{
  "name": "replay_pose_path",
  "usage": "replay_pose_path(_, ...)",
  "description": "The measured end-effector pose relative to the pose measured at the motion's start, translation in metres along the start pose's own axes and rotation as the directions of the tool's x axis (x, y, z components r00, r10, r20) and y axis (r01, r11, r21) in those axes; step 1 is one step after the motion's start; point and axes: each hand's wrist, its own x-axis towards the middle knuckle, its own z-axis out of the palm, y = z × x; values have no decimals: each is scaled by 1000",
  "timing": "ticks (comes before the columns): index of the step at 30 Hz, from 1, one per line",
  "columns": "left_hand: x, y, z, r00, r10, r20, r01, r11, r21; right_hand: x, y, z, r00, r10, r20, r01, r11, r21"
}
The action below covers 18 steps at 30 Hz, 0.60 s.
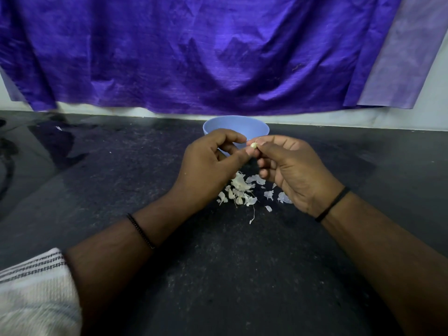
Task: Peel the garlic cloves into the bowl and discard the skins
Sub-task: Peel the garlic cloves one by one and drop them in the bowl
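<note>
1. Closest of all, at the bottom left, is a white sleeve point(36, 287) with thin dark stripes. It covers the left upper arm.
2. Two bare forearms reach forward over a dark, speckled surface point(230, 275). The left wrist has a thin bead band point(140, 230). The right wrist has a thin black band point(331, 204).
3. Between the two hands, lower down, a heap of white garlic skins point(240, 187) lies on the surface. A few loose bits lie just beside the heap, on its right and near side.
4. The left hand point(208, 163) is above the heap. Its fingers are curled, and the thumb and first finger reach toward the clove. The hand hides part of the heap.
5. The right hand point(288, 166) is just beside the left one. Its fingertips pinch a small pale garlic clove point(253, 145). The other fingers are curled in.
6. The clove is held up in the air between the two hands, in front of the bowl.
7. Behind the hands stands a light blue bowl point(236, 126) on the surface. The hands block its near side, so I cannot tell what is inside.
8. Farthest back, a shiny purple cloth point(206, 52) hangs on a white wall point(363, 120). Its bottom edge hangs just above the bowl.
</note>
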Motion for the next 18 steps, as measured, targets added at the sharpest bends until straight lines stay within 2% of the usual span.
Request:
replay_pose_path(7, -2, 4, 1, 998, -35, -56, 32, 998, -58, -1, 1, 0, 1000, 12, 14, -11, 999, -45)
replay_pose_path(11, 0, 3, 0, 991, -117, -65, 108, 987, -118, -3, -1, -1, 1000, -15, 9, 16, 999, -47)
replay_pose_path(12, 1, 3, 0, 989, -127, -82, 117, 986, -120, -3, -1, -2, 997, -66, -28, 61, 988, -142)
replay_pose_path(13, 2, 2, 0, 987, -128, -98, 116, 987, -113, -3, 0, -3, 987, -147, -68, 118, 940, -320)
replay_pose_path(15, 4, 1, -1, 986, -124, -111, 113, 989, -99, -4, 1, -5, 957, -282, -75, 164, 732, -662)
replay_pose_path(16, 4, 0, -1, 986, -123, -110, 114, 989, -92, -5, 0, -7, 949, -309, -67, 160, 652, -741)
replay_pose_path(18, 4, -1, -2, 986, -124, -110, 116, 991, -72, -4, -1, -10, 935, -349, -68, 171, 609, -775)
